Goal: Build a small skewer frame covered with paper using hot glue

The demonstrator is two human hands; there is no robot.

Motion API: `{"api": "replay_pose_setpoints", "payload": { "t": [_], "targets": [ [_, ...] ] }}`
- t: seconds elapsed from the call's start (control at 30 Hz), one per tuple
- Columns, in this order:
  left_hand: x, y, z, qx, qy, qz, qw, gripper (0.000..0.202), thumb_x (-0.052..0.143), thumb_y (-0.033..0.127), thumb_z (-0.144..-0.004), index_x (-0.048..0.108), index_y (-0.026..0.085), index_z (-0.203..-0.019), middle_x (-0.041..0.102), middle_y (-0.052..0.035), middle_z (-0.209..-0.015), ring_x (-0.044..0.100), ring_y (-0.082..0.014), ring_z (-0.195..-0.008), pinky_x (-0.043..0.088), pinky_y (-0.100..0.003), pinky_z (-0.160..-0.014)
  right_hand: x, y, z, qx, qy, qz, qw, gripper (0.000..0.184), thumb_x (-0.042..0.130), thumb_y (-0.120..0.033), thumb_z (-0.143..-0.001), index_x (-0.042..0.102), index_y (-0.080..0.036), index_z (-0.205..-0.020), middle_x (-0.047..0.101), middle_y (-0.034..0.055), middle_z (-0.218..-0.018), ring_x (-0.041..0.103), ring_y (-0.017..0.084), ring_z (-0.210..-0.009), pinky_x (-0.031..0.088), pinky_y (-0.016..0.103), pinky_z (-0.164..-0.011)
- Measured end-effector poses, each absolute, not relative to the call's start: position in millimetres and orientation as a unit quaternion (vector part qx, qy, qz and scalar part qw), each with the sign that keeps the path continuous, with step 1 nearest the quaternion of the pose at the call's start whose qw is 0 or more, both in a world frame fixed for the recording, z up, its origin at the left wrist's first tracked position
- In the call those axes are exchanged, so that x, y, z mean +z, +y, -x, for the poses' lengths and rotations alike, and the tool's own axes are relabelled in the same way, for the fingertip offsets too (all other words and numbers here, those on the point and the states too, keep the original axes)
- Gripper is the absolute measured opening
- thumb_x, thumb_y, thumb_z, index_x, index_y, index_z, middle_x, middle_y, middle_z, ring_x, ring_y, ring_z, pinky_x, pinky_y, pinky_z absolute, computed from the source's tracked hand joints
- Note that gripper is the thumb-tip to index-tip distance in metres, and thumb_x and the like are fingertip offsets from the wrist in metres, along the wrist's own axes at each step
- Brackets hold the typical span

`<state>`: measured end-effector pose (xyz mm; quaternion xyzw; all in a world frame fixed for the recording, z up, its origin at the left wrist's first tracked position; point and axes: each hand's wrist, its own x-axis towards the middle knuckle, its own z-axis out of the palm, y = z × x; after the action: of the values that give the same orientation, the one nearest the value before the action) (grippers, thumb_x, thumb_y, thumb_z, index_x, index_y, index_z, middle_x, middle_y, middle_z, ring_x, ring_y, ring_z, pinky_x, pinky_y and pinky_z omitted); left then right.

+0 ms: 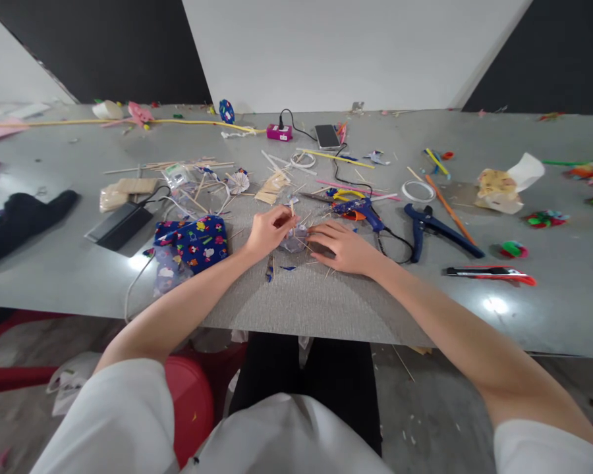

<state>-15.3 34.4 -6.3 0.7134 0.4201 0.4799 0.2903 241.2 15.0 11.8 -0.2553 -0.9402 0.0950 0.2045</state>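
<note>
My left hand (271, 232) is closed in a pinch on a short wooden stick (292, 209), held roughly upright over a small clear plastic piece (291, 244). My right hand (340, 246) lies at the right side of that plastic piece, its fingers slightly curved and apart; I cannot tell whether the fingertips touch it. Thin sticks and dark blue scraps (269, 270) are scattered around both hands. Just beyond my right hand rests a blue glue gun (370, 214). A folded blue patterned cloth (205, 242) is to the left of my left hand.
On the right are a blue pipe cutter (437, 230), an orange stick (449, 209) and a box cutter (491, 272). A phone (327, 136) and a pink power adapter (279, 132) sit at the back. Leftward lie a black box (121, 227), loose sticks and a dark cloth (22, 220).
</note>
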Motion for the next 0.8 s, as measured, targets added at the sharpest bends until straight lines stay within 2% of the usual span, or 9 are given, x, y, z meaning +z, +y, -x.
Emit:
{"api": "replay_pose_setpoints", "payload": {
  "t": [0.07,0.17,0.27,0.37,0.53,0.8],
  "targets": [
    [-5.3,33.3,15.2,0.476,0.421,-0.721,0.278,0.034,0.070,0.052,-0.097,0.066,0.020,-0.088,0.068,0.0023,-0.068,0.060,-0.0090,-0.055,0.045,-0.021,-0.053,13.5,13.7,-240.4,0.091,-0.938,0.265,0.206,0.035,0.057,-0.041,-0.104,0.064,-0.024,-0.134,0.065,0.0132,-0.137,0.056,0.032,-0.131,0.047,0.056,-0.114],
    [-4.0,32.0,15.0,0.475,0.424,-0.723,0.269,0.035,0.069,0.053,-0.097,0.067,0.019,-0.088,0.068,0.0019,-0.068,0.060,-0.0092,-0.055,0.045,-0.021,-0.053,16.3,13.5,-241.0,0.080,-0.931,0.287,0.211,0.030,0.060,-0.045,-0.102,0.067,-0.022,-0.120,0.066,0.0138,-0.123,0.058,0.033,-0.120,0.050,0.054,-0.106],
    [-3.0,31.6,14.7,0.475,0.424,-0.723,0.270,0.034,0.068,0.052,-0.098,0.067,0.019,-0.087,0.067,0.0021,-0.067,0.060,-0.0092,-0.054,0.045,-0.022,-0.053,17.7,13.8,-242.4,0.069,-0.934,0.290,0.196,0.027,0.063,-0.049,-0.100,0.067,-0.022,-0.103,0.066,0.0109,-0.105,0.061,0.031,-0.106,0.049,0.050,-0.098],
    [-2.3,31.7,14.6,0.478,0.420,-0.721,0.275,0.031,0.068,0.048,-0.098,0.066,0.019,-0.087,0.068,0.0025,-0.067,0.060,-0.0087,-0.053,0.046,-0.022,-0.054,16.9,12.8,-241.9,0.092,-0.938,0.283,0.176,0.022,0.065,-0.044,-0.099,0.064,-0.022,-0.096,0.066,0.0069,-0.094,0.062,0.026,-0.094,0.047,0.045,-0.092],
    [-2.7,32.1,14.2,0.481,0.422,-0.715,0.281,0.030,0.069,0.048,-0.098,0.066,0.020,-0.088,0.070,0.0023,-0.069,0.060,-0.0084,-0.052,0.046,-0.021,-0.054,14.4,11.4,-238.9,0.126,-0.935,0.280,0.177,0.016,0.063,-0.037,-0.101,0.062,-0.022,-0.094,0.068,0.0055,-0.092,0.062,0.024,-0.092,0.044,0.041,-0.090],
    [-3.6,32.0,13.4,0.485,0.420,-0.705,0.302,0.030,0.070,0.049,-0.097,0.068,0.019,-0.091,0.071,0.0020,-0.070,0.060,-0.0084,-0.050,0.047,-0.021,-0.052,13.9,12.9,-239.1,0.136,-0.935,0.275,0.180,0.015,0.060,-0.034,-0.102,0.065,-0.022,-0.095,0.071,0.0055,-0.092,0.063,0.023,-0.091,0.044,0.042,-0.090]
  ]
}}
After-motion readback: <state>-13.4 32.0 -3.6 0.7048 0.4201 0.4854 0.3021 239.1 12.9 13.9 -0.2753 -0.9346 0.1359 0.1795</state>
